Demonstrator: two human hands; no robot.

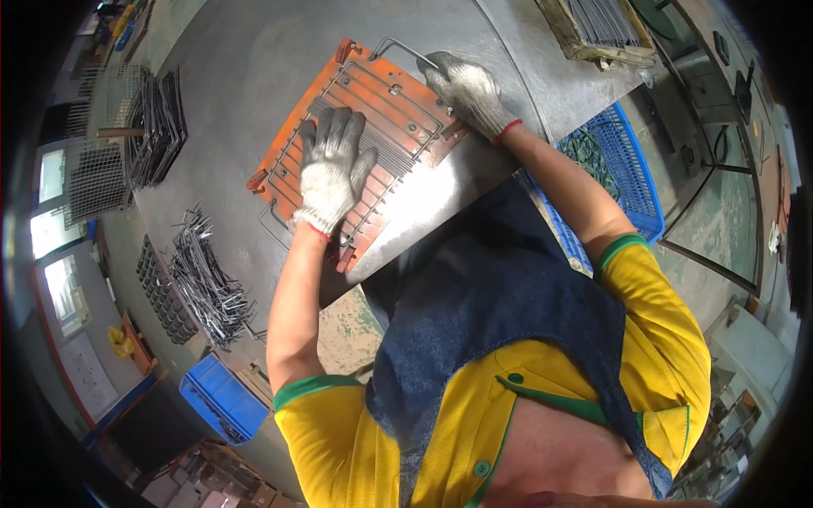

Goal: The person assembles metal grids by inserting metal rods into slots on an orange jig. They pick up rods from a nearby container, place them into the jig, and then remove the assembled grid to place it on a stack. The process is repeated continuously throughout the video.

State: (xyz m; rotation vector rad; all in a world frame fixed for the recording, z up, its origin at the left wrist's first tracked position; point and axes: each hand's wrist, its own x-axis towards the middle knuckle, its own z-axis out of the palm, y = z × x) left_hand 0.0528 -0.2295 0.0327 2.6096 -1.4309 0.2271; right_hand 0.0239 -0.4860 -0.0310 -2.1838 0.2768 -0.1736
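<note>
An orange jig plate (292, 157) lies at a slant on the grey metal table. A rectangular wire frame (349, 78) rests on it, with many thin parallel metal rods (391, 152) laid side by side across the middle. My left hand (332, 165), in a white knit glove with grey fingers, lies flat on the rods, fingers stretched out. My right hand (467, 91), gloved alike, is at the jig's far right corner, its fingers curled at the end of a bent wire handle (402, 44). Its fingertips are partly hidden.
At the left table edge sit a pile of loose metal rods (203, 279) and stacked wire frames (157, 127). A tray of rods (597, 25) stands far right. Below the table are a blue basket of green straps (635, 169) and a blue bin (222, 394).
</note>
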